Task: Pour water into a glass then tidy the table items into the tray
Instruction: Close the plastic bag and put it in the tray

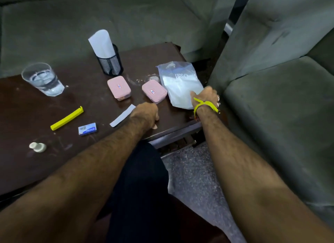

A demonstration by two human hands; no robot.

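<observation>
Looking down through the head camera, you have both arms stretched over a dark table [36, 166]. Your right hand [205, 96], with a yellow band [205, 105] tied at the wrist, lies on the near right corner of a clear bag [180, 83] holding white powder; the fingers curl down over the bag's edge, but you cannot tell whether they pinch it. Your left hand [145, 114] rests knuckles-up on the table near its front edge, fingers curled under and pressed together, just in front of the right of two pink boxes [154, 91]; the other pink box [119, 87] sits to its left. A white strip [122, 115] lies touching or just beside that hand. The glass [42, 79], part full of water, stands well apart at the far left. A black mesh cup [110, 61] with rolled paper stands behind the boxes. A yellow clip [66, 118], a small blue box [87, 129] and a white stopper [37, 146] lie at the near left.
</observation>
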